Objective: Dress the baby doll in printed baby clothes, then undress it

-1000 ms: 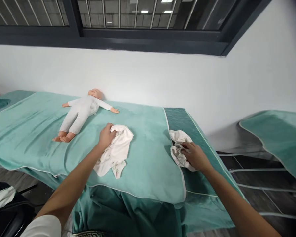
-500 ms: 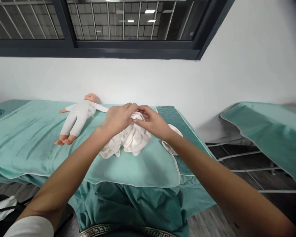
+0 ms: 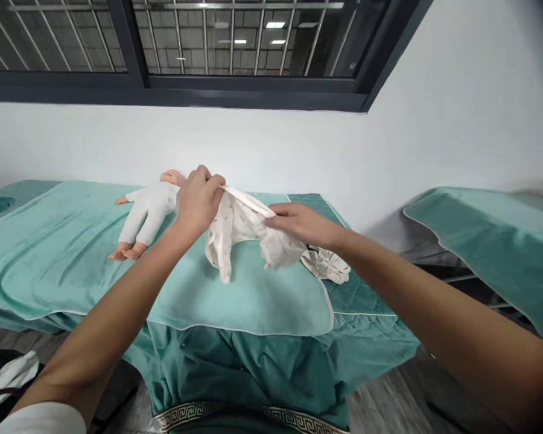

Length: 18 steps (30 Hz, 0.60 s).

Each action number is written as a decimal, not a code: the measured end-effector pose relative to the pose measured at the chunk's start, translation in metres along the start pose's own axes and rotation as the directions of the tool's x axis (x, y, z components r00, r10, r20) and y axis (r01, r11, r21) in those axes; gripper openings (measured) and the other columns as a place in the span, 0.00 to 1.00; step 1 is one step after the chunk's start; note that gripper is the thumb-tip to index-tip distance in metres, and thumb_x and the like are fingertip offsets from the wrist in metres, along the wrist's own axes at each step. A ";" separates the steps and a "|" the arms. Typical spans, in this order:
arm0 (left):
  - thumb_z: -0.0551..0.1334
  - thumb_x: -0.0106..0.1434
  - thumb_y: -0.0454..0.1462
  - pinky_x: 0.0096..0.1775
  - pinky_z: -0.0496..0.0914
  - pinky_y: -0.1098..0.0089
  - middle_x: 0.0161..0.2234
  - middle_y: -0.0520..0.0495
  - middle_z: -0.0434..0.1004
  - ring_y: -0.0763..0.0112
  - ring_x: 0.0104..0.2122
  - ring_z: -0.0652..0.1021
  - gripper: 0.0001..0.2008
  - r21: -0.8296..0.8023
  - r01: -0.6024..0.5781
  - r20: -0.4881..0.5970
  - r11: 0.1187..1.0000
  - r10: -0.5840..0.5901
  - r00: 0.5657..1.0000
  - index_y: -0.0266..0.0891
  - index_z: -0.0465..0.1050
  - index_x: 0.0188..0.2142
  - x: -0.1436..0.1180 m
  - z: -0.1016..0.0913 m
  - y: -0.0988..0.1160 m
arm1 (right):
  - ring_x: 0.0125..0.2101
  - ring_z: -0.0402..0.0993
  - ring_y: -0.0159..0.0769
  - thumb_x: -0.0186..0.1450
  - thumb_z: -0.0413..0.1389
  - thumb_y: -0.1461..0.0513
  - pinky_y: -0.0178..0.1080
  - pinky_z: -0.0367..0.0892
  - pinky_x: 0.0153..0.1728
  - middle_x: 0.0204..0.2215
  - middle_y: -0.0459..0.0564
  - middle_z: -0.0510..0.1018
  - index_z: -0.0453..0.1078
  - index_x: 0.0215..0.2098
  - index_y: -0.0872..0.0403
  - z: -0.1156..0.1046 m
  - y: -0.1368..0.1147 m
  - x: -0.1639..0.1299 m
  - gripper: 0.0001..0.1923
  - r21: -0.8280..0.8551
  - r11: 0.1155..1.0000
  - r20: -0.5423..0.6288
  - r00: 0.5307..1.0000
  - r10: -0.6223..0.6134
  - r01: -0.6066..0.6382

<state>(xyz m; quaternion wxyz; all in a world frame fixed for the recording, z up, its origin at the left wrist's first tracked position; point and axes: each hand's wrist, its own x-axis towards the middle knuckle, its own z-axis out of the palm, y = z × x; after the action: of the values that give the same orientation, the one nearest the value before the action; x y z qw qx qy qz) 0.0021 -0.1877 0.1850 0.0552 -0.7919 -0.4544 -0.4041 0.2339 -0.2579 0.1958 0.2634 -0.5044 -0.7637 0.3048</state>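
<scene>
A small white baby garment [image 3: 241, 224] with a faint print is stretched between my hands above the bed. My left hand [image 3: 200, 196] pinches its upper left edge, fingers closed. Lower and to the right, my right hand [image 3: 301, 224] grips the same edge between thumb and fingers; part of the cloth hangs bunched beneath it. Behind my left hand a baby doll [image 3: 148, 208] in a pale suit lies on its back, its near arm hidden. Beside my right forearm rests a crumpled white printed cloth [image 3: 328, 265].
A light green cover [image 3: 72, 241] lies over the bed, with a darker quilted cover [image 3: 366, 298] at its right end. Against the wall, below a dark window frame [image 3: 253, 96], the bed stands. Another green-covered bed [image 3: 489, 235] is to the right. A bag with white cloth [image 3: 15, 380] sits lower left.
My hands have moved apart, left hand up and leftward, right hand rightward. The bunched garment is now lifted and spread between them. More of the crumpled cloth on the right shows.
</scene>
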 end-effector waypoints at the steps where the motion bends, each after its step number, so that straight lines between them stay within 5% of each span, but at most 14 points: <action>1: 0.55 0.67 0.36 0.39 0.66 0.66 0.39 0.45 0.76 0.60 0.43 0.75 0.10 -0.035 0.037 -0.010 0.999 -0.037 0.999 0.42 0.75 0.41 0.003 0.000 0.004 | 0.37 0.75 0.40 0.65 0.52 0.58 0.38 0.68 0.36 0.36 0.45 0.79 0.74 0.38 0.52 0.007 -0.003 0.000 0.09 0.078 0.996 0.060 0.997 -0.056 0.051; 5: 0.54 0.67 0.37 0.35 0.68 0.69 0.30 0.50 0.75 0.68 0.33 0.76 0.13 -0.461 0.160 0.249 0.873 -0.046 0.967 0.42 0.74 0.47 0.011 -0.005 0.026 | 0.49 0.73 0.41 0.65 0.53 0.62 0.43 0.72 0.47 0.49 0.49 0.77 0.71 0.48 0.51 0.038 -0.013 0.011 0.13 0.177 0.948 0.078 0.957 -0.281 0.264; 8: 0.53 0.69 0.40 0.38 0.71 0.69 0.38 0.48 0.78 0.68 0.37 0.78 0.16 -0.678 0.248 0.424 0.692 0.092 0.901 0.43 0.72 0.52 0.008 -0.015 0.034 | 0.53 0.71 0.42 0.64 0.50 0.66 0.46 0.71 0.51 0.52 0.52 0.75 0.69 0.53 0.51 0.050 -0.013 0.021 0.19 0.099 0.941 -0.088 0.945 -0.316 0.324; 11: 0.58 0.68 0.43 0.46 0.73 0.67 0.48 0.45 0.77 0.65 0.48 0.78 0.21 -0.731 0.301 0.484 0.613 0.153 0.862 0.44 0.66 0.59 0.001 -0.022 0.027 | 0.55 0.70 0.43 0.63 0.49 0.67 0.48 0.70 0.53 0.56 0.53 0.73 0.64 0.60 0.51 0.053 -0.011 0.025 0.26 0.066 0.945 -0.221 0.928 -0.300 0.321; 15: 0.67 0.59 0.38 0.53 0.71 0.65 0.59 0.42 0.70 0.60 0.57 0.74 0.33 -0.693 0.244 0.507 0.678 0.219 0.834 0.45 0.60 0.63 -0.013 -0.014 0.011 | 0.57 0.68 0.44 0.63 0.49 0.68 0.49 0.70 0.53 0.61 0.55 0.67 0.51 0.70 0.47 0.055 -0.006 0.022 0.37 0.043 0.947 -0.298 0.909 -0.291 0.317; 18: 0.60 0.59 0.31 0.51 0.70 0.65 0.55 0.44 0.74 0.62 0.53 0.75 0.26 -0.596 0.163 0.435 0.786 0.145 0.889 0.41 0.66 0.58 -0.023 -0.001 0.007 | 0.57 0.68 0.45 0.64 0.48 0.69 0.50 0.69 0.54 0.57 0.55 0.69 0.56 0.68 0.47 0.056 -0.002 0.020 0.34 -0.114 0.940 -0.279 0.898 -0.340 0.321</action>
<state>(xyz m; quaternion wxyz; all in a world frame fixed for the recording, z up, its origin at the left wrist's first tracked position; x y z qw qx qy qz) 0.0004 -0.2079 0.1719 -0.3174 -0.8358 -0.3007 -0.3320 0.1861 -0.2512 0.1611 0.4055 -0.4155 -0.8000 0.1518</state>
